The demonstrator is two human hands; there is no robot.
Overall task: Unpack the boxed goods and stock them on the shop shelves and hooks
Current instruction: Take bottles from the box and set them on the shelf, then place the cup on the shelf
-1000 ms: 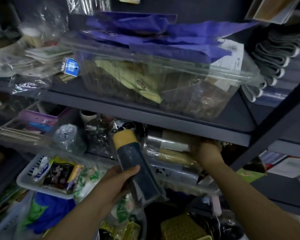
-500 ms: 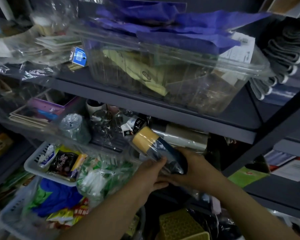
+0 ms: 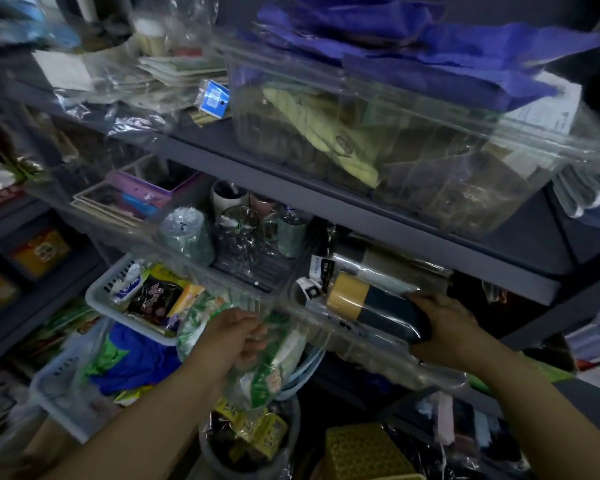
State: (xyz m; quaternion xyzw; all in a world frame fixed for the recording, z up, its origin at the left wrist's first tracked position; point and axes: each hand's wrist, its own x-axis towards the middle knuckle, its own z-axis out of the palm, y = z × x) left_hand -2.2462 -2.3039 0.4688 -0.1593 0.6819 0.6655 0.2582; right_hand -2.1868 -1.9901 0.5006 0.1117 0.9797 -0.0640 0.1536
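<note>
A dark blue cylinder with a yellow end, wrapped in clear plastic [image 3: 374, 308], lies on its side in a clear tray [image 3: 329, 336] on the middle shelf, among other wrapped rolls. My right hand [image 3: 442, 329] grips the cylinder's dark end from the right. My left hand [image 3: 234, 332] hovers to the left, fingers relaxed, over a clear bag of green and white packets [image 3: 267, 368]; it holds nothing that I can make out.
A large clear tub [image 3: 395, 133] with yellow and purple bags fills the grey shelf [image 3: 361, 216] above. Wrapped cups [image 3: 187, 237] stand left of the tray. White baskets [image 3: 97, 299] of snacks sit lower left. A yellow woven box [image 3: 361, 452] stands at the bottom.
The cylinder passed from my left hand into my right and now lies in the tray on the middle shelf. My left hand let go and drew back to the left.
</note>
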